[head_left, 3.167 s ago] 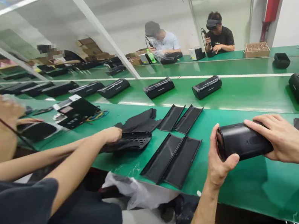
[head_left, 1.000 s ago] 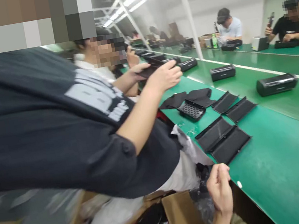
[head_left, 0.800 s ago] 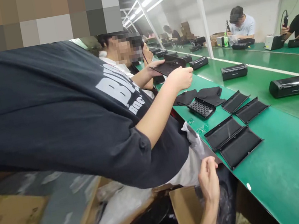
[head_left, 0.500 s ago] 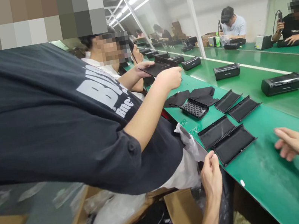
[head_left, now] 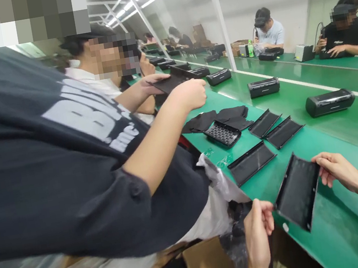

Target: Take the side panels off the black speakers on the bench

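Note:
A black plastic cover panel (head_left: 297, 192), shallow with raised long edges, is held tilted over the green worktop near its front edge. My right hand (head_left: 338, 171) pinches its upper right corner between thumb and fingers. At the opposite, left corner, my left hand (head_left: 259, 235) is closed with its fingertips against the panel. Just beyond lies a similar black panel (head_left: 252, 162), flat on the worktop. Two smaller black panels (head_left: 264, 123) rest farther back, beside a black perforated grille shell (head_left: 223, 133).
Black cloth pieces (head_left: 204, 121) lie behind the grille. A co-worker in a dark shirt (head_left: 78, 169) stands close on the left, holding another black panel (head_left: 173, 79). Finished-looking black speakers (head_left: 329, 102) stand in a row on the green line. An open cardboard box (head_left: 211, 266) sits below the worktop edge.
The nearest panel has been lifted off the worktop and turned, moving right. My right hand has come left and closed on its corner. The view has shifted slightly.

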A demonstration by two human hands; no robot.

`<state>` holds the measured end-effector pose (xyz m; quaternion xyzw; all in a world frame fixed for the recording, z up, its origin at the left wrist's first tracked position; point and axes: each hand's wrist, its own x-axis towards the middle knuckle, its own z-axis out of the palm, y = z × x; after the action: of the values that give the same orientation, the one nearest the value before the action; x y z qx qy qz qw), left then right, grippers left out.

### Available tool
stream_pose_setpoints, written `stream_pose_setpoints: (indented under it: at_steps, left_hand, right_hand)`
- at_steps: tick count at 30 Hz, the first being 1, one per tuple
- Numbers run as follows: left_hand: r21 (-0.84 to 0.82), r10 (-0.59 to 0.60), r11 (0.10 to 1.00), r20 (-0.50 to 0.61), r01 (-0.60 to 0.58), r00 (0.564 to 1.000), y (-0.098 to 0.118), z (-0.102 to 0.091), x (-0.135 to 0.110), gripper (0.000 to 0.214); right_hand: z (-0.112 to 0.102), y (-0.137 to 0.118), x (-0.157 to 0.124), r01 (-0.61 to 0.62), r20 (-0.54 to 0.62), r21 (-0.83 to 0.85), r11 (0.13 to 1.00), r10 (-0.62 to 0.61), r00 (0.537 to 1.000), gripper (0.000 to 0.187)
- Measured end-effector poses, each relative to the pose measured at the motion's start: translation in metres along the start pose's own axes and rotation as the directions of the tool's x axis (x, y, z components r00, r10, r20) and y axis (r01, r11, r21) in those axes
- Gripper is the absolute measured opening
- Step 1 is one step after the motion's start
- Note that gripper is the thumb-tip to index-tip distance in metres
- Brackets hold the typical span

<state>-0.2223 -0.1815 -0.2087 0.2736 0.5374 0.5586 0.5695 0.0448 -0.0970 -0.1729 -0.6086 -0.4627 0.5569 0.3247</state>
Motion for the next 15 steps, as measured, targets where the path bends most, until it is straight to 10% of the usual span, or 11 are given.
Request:
stream_pose_setpoints:
  at_steps: [3,8,12,15]
  left_hand:
    - [-0.249,-0.273,0.901,0.311,0.356,0.910,0.005,0.019,0.003,0.060]
    - [-0.070,-0.403,0.585,0.839,0.808,0.365,0.001,0.047,0.004,0.087]
    - [-0.182,-0.341,0.501,0.857,0.846,0.386,-0.010,0.048,0.002,0.086]
    - [-0.213,-0.338,0.482,0.850,0.850,0.405,-0.014,0.041,0.002,0.084]
  right_hand:
    - [0.000,-0.012,-0.017,-0.005,0.092,-0.006,1.000,0.006,0.996,0.039]
    - [-0.012,-0.028,0.006,-0.038,0.028,0.036,0.999,0.038,0.999,0.051]
    - [-0.068,-0.054,0.082,0.041,-0.364,0.157,0.987,0.020,0.931,0.059]
    - [-0.104,-0.076,0.140,0.125,-0.454,0.229,0.965,-0.008,0.891,0.050]
